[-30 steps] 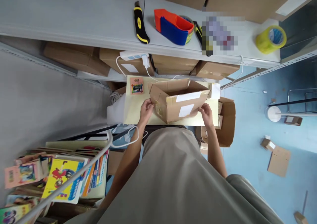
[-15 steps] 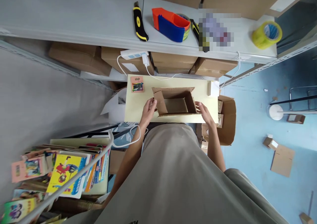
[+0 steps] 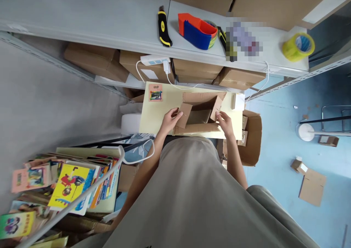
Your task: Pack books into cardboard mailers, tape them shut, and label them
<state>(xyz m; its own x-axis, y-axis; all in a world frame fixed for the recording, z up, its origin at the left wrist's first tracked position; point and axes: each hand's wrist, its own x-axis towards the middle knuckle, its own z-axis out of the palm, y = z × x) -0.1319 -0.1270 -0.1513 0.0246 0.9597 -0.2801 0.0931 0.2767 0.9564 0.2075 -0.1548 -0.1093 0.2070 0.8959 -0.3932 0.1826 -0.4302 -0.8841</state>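
An open brown cardboard box (image 3: 201,94) stands on a pale yellow board (image 3: 153,118) in front of me, its flaps spread. My left hand (image 3: 170,119) pinches the left side flap and folds it inward. My right hand (image 3: 225,121) rests on the right flap, fingers closed on its edge. The inside of the box looks empty. A small pink picture card (image 3: 155,92) lies at the board's far left corner.
A grey shelf (image 3: 109,25) above holds a yellow-black utility knife (image 3: 163,27), an orange-blue tape dispenser (image 3: 197,30) and a yellow tape roll (image 3: 298,46). Cardboard boxes sit below it. Colourful books (image 3: 68,189) pile at my left. An open carton (image 3: 251,138) stands right, on the blue floor.
The box was tipped on its side, then set upright with its opening up. Both hands have moved from its outer sides onto the side flaps, folding them inward.
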